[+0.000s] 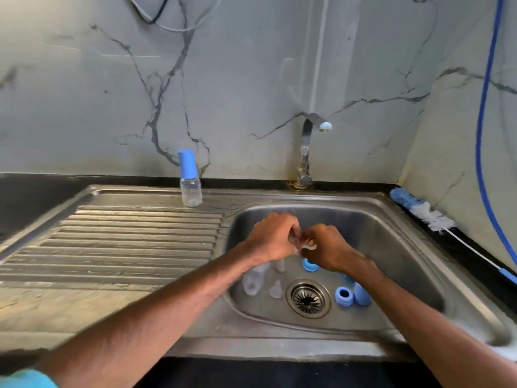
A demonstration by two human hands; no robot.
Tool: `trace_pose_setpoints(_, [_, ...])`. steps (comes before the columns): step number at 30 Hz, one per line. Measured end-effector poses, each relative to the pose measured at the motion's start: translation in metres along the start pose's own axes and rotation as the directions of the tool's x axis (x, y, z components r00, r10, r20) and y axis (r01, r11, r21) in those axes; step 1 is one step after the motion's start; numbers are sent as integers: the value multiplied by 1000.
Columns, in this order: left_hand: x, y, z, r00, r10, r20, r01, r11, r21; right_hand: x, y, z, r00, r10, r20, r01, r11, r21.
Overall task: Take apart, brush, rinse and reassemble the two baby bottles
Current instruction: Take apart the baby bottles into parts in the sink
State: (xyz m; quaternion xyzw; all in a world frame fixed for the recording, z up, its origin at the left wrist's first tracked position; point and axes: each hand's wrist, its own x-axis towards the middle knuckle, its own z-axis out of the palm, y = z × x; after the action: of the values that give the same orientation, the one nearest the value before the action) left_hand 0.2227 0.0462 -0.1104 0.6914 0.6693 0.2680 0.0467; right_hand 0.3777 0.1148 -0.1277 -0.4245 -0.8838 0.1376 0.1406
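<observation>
Two hands over the drain [307, 298]
Together, left hand [275, 236] and right hand [327, 247] pinched a small clear part [307, 245]; capped bottle [190, 182] stood upright, cap up, back-left of the drain.

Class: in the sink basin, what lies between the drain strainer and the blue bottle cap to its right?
A blue screw ring lies between the drain strainer and the blue bottle cap; the head view shows it.
</observation>
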Motion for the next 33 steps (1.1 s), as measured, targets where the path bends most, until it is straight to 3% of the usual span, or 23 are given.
trace_pose_setpoints(5, [1,-47,-43,970,-39,-239,27,998,-55,26,-49,-6,993,-76,-85,86,988,128])
trace_pose_setpoints(8, [1,-76,-66,907,-89,-411,41,991,-124,46,-80,-7,984,-108,-141,139,963,229])
trace_pose_setpoints(10, [-3,-92,-79,815,-120,-567,21,984,-177,62,-103,-4,980,-110,-165,158,935,317])
trace_pose_setpoints(13, [-10,-115,-98,619,-234,-749,116,971,-207,92,-141,9,979,-88,-185,158,900,407])
trace_pose_setpoints(16, [-14,-137,-112,502,-334,-798,173,943,-285,126,-172,23,978,-64,-198,152,870,469])
trace_pose_setpoints(19, [-15,-157,-115,446,-443,-778,219,897,-385,160,-195,37,986,-41,-162,114,872,477])
trace_pose_setpoints(23, [-13,-173,-111,452,-564,-691,225,822,-524,195,-218,54,992,-47,-120,102,854,510])
trace_pose_setpoints(33, [-10,-171,-101,606,-556,-569,228,807,-545,201,-218,60,975,-58,-214,168,825,540])
